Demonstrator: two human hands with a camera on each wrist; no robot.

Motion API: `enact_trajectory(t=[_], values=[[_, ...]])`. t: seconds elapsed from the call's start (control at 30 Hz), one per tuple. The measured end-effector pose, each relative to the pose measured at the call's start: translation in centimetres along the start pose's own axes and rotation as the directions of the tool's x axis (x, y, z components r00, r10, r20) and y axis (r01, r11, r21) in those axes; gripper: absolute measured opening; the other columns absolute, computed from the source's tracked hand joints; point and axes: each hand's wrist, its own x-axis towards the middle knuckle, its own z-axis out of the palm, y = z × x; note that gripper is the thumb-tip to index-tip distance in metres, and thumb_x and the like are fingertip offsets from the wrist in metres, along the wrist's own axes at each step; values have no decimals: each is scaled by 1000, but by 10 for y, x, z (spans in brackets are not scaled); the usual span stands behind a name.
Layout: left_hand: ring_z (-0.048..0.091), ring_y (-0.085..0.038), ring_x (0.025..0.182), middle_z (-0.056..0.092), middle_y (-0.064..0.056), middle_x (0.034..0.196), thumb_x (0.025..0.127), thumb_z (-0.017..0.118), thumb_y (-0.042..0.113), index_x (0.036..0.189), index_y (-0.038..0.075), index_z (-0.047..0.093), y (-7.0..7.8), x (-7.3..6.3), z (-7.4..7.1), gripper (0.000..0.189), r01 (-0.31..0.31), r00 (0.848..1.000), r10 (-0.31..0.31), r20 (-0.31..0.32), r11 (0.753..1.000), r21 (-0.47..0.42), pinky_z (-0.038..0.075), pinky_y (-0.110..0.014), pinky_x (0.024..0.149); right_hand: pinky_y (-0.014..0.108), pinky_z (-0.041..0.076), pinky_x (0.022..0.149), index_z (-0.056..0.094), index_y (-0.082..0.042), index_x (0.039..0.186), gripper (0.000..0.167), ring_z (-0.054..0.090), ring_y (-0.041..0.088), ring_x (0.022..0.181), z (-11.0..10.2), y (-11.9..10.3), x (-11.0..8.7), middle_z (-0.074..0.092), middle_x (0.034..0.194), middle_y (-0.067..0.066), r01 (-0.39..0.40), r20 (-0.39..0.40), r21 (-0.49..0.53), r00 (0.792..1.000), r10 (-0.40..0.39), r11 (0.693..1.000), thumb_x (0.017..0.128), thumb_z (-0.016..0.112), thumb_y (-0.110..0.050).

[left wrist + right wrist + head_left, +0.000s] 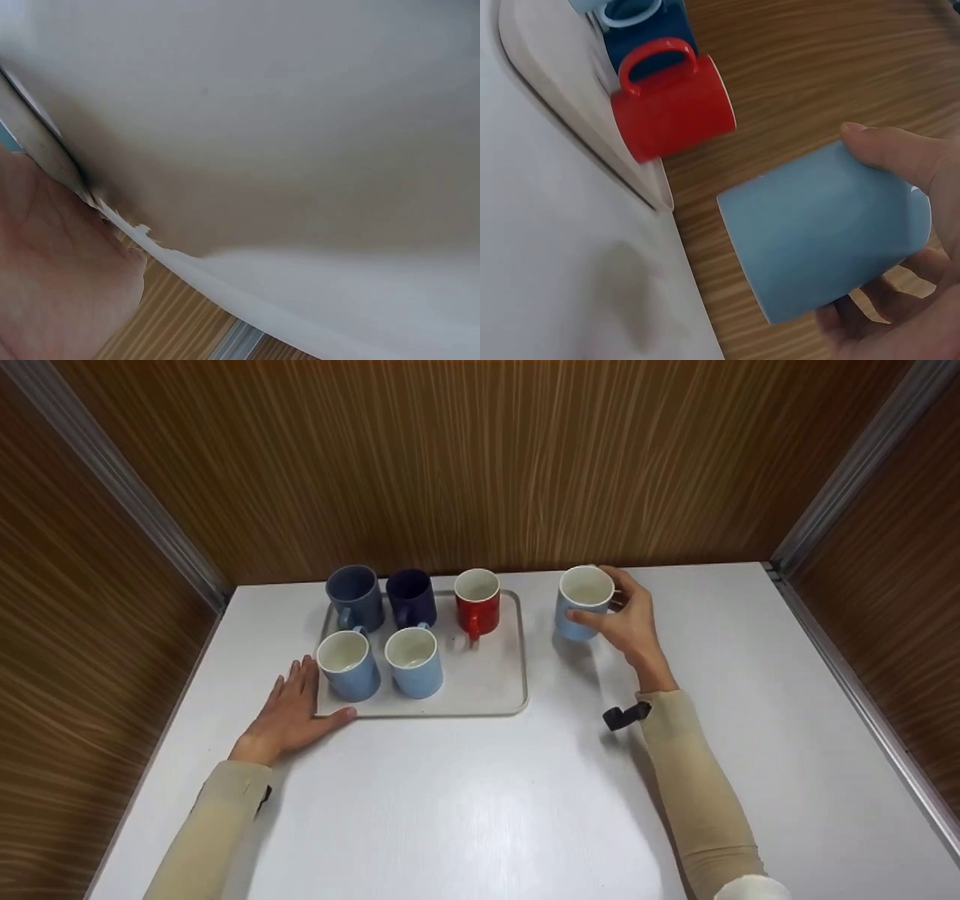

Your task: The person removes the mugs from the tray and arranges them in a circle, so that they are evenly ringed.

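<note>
My right hand [628, 619] grips a light blue mug [576, 619] with a white inside, held upright just right of the tray; the right wrist view shows this mug [825, 229] raised off the table, thumb on one side and fingers on the other. At the near left corner of the pale tray [480, 690], my left hand [289, 720] lies with straight fingers along its edge, thumb across the front rim. On the tray stand two light blue mugs, one left [351, 671] and one right [416, 667], a red mug [478, 604], a grey-blue mug [355, 596] and a dark navy mug [412, 598].
The white table [465, 802] is bounded by a wood-grain back wall [480, 457] and side walls with metal corner strips. A small black device [626, 715] is on my right wrist.
</note>
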Motion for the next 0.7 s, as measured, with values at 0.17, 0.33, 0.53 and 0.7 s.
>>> enact_trajectory(t=[0.17, 0.33, 0.53, 0.7], values=[[-9, -43, 166, -8, -25, 178, 94, 49, 86, 167, -5, -6, -2, -1, -1, 130, 8, 1000, -8, 12, 1000, 0, -3, -62, 134, 45, 50, 113, 58, -12, 151, 85, 59, 29, 130, -15, 9, 6, 62, 146, 13, -68, -54, -7, 996, 67, 998, 76, 98, -18], [-6, -45, 166, -6, -26, 178, 94, 50, 85, 168, -6, -4, -1, -1, -1, 130, 7, 1000, -7, 5, 1000, -1, -2, -63, 134, 46, 49, 116, 55, -12, 153, 88, 58, 31, 134, -27, 19, 8, 60, 149, 15, -100, -99, -14, 990, 98, 995, 76, 98, -15], [-6, -45, 166, -5, -26, 178, 94, 50, 85, 168, -6, -3, 3, 1, -1, 129, 0, 1000, 0, 2, 1000, 1, -2, -62, 134, 44, 47, 114, 55, -10, 153, 89, 58, 30, 133, -36, 32, 8, 61, 148, 15, -100, -135, -21, 986, 96, 995, 76, 98, -14], [-8, -43, 166, -8, -24, 178, 94, 48, 87, 168, -4, -5, 3, 3, -2, 129, 4, 1000, -4, 18, 1000, 5, -3, -62, 134, 44, 47, 115, 56, -9, 152, 87, 58, 31, 134, -38, 40, 10, 61, 148, 14, -111, -154, -18, 982, 107, 994, 76, 98, -14]])
